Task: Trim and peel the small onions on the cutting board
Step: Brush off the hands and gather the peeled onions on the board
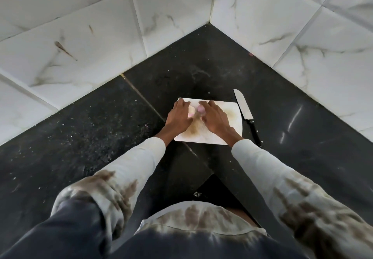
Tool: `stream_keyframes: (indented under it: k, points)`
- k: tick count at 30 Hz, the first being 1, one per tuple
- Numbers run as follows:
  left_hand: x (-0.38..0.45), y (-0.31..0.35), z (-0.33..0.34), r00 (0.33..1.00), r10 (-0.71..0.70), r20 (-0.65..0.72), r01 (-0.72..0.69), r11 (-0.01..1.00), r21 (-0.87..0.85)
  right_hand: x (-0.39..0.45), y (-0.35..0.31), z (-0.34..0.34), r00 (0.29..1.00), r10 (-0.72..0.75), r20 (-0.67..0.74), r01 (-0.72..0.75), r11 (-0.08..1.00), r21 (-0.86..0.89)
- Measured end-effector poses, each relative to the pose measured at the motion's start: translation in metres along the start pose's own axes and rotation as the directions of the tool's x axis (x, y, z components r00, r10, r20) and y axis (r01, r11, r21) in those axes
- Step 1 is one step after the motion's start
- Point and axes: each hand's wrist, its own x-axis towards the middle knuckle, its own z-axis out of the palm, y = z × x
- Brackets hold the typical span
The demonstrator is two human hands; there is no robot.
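A stained white cutting board (230, 125) lies on the black counter. Over its far left part my left hand (178, 118) holds a pale peeled onion (191, 111), its fingers curled round it. Beside it, my right hand (215, 118) grips a pinkish onion (201, 109) with curled fingers. The two onions sit close together between my hands, each partly hidden by fingers. A knife (245, 113) with a steel blade and black handle lies on the counter just right of the board, tip pointing away from me.
The black stone counter (90, 133) runs into a corner between marble-tiled walls (282, 26). Small peel scraps and crumbs are scattered on the counter left of the board. A tiny pink scrap (250, 54) lies at the right wall's base.
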Motion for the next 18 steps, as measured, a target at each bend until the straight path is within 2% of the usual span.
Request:
stream_keyframes:
  k: [4,8,12,18]
  points:
    - [0.004,0.002,0.005,1.0,-0.013,-0.012,0.012,0.998,-0.059,-0.003,0.003,0.001,0.994,0.03,-0.102,-0.021,0.996,0.087]
    - [0.002,0.016,0.009,0.995,0.094,-0.015,-0.095,0.991,-0.095,-0.01,0.019,-0.006,0.984,0.088,-0.155,-0.057,0.98,0.192]
    - [0.0,0.029,0.019,0.989,0.146,-0.004,-0.146,0.985,-0.096,-0.027,0.045,-0.01,0.985,0.113,-0.13,-0.084,0.975,0.203]
    - [-0.007,0.032,0.025,0.995,0.084,-0.052,-0.089,0.991,-0.097,-0.04,0.055,-0.003,0.984,0.126,-0.126,-0.09,0.962,0.258]
